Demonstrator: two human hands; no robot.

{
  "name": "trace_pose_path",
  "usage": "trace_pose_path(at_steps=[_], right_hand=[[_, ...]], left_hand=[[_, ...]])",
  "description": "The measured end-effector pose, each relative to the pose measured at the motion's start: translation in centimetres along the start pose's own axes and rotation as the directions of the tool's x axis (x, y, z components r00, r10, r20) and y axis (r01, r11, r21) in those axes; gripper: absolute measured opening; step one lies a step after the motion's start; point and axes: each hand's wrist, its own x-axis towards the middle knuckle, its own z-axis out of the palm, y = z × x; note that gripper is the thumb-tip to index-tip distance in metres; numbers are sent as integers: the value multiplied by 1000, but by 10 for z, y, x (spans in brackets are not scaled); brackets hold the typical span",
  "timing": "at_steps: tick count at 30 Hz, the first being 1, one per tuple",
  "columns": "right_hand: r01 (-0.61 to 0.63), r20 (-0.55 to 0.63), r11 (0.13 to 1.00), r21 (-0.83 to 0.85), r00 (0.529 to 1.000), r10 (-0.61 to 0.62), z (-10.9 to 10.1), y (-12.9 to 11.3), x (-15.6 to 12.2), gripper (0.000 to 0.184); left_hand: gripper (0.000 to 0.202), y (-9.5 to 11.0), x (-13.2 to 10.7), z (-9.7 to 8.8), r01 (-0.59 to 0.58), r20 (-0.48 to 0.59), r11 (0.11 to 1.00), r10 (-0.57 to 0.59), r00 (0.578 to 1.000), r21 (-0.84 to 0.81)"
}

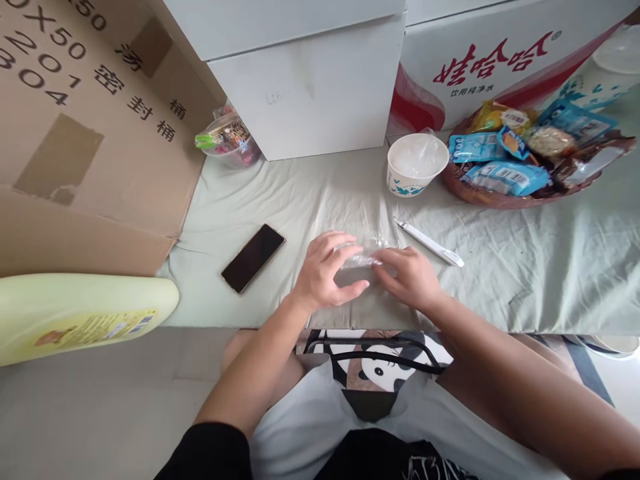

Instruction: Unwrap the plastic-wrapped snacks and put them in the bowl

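A small clear crinkled plastic wrapper (364, 252) lies on the pale green cloth of the desk (505, 287), near the middle of its front edge, between the two hands. The left hand (325, 272) has its grip closed on the wrapper's left end, thumb beneath and fingers over the top. The right hand (411, 277) pinches the right end the same way. It looks very light, thin, limp and rather slippery. It would likely crumple or tear rather than break, so the edges seem the best place to hold it. Whether it holds anything I cannot tell.

Towards the back edge stands a white paper bowl (400, 181) lined with clear film, otherwise seemingly empty. Beside it, at the back right corner, a brown woven basket (480, 195) is heaped with blue and yellow snack packets. A clear plastic tub (233, 143) of coloured sweets sits at the back left.
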Motion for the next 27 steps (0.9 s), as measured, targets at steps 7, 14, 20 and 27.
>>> trace_pose_path(at_steps=[7, 14, 20, 27], right_hand=[[-360, 166, 440, 823, 893, 419, -1, -20, -7, 40], [-330, 137, 679, 656, 936, 323, -5, -7, -7, 36], [-154, 9, 375, 914, 933, 360, -28, 0, 13, 32], [-190, -16, 527, 828, 932, 361, -54, 31, 33, 41]], left_hand=[[88, 10, 9, 6, 618, 483, 438, -387, 785, -653], [32, 21, 9, 17, 710, 378, 582, -601, 704, -396], [35, 27, 45, 2, 693, 401, 441, -587, 703, -570], [31, 20, 112, 10, 610, 391, 698, -478, 787, -375]])
